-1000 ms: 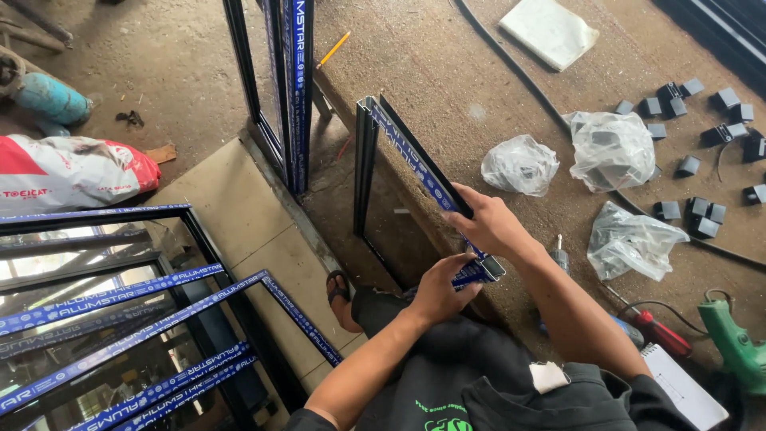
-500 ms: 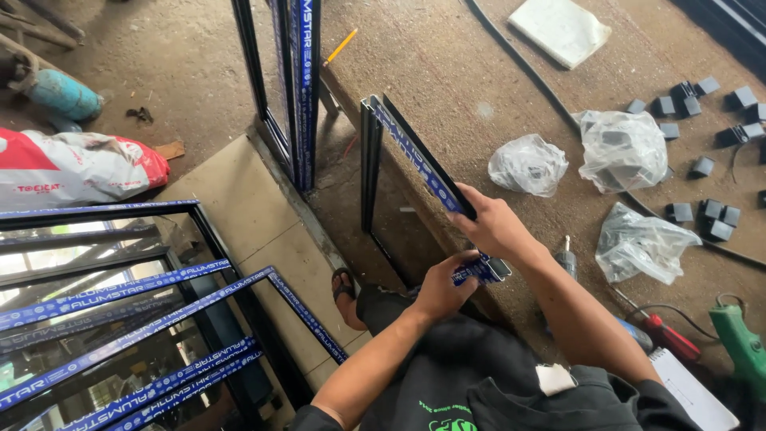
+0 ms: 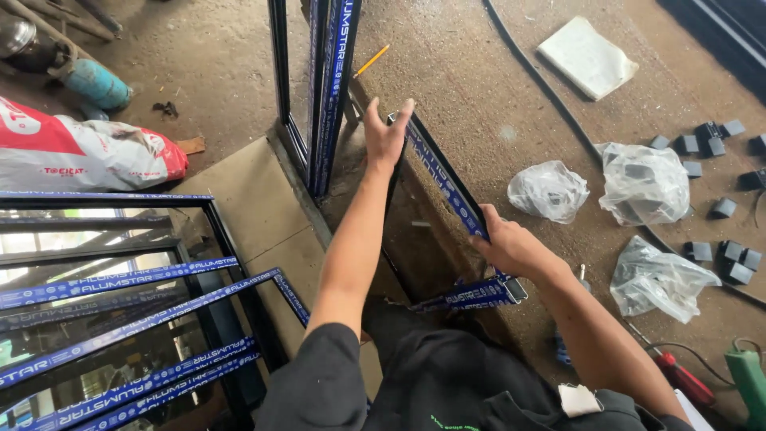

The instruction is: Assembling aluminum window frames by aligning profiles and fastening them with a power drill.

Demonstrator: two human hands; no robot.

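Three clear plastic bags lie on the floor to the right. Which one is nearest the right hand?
The small crumpled clear plastic bag just past the blue-taped dark aluminium frame bar, up from the right hand. The larger bag of grey blocks and the lower bag lie farther right.

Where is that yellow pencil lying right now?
In the head view, the yellow pencil lies on the brown floor near the top centre, just right of the upright blue-taped metal frames and above the person's raised left hand.

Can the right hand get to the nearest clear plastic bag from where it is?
Probably yes: the right hand grips the frame bar, and only bare floor lies between it and the bag, though it would have to let go.
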